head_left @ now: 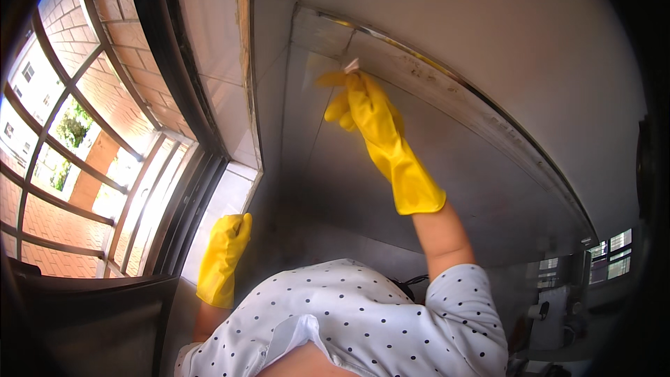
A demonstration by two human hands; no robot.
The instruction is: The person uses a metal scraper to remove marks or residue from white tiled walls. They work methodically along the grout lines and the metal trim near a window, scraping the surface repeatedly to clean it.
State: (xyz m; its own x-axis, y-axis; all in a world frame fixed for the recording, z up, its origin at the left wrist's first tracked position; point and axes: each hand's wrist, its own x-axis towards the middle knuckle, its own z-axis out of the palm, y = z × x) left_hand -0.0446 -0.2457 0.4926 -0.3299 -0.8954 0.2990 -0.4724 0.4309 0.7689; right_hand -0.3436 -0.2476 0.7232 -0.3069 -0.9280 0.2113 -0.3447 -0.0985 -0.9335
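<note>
My right hand, in a long yellow rubber glove, is raised to the upper wall just under a metal-trimmed ledge. Its fingers are closed around a small whitish piece, mostly hidden by the glove. The fingertips are a little blurred, so I cannot tell the piece's kind. Low on the left, my left hand wears a matching yellow glove. Its fingers are curled at the corner of the white tiled window sill. Brownish stains mark the ledge's underside strip.
To the left is a window with curved metal bars and a dark frame. A smooth pale surface slopes overhead on the right. Grey wall panels lie ahead. At lower right stand dim, cluttered items near another window.
</note>
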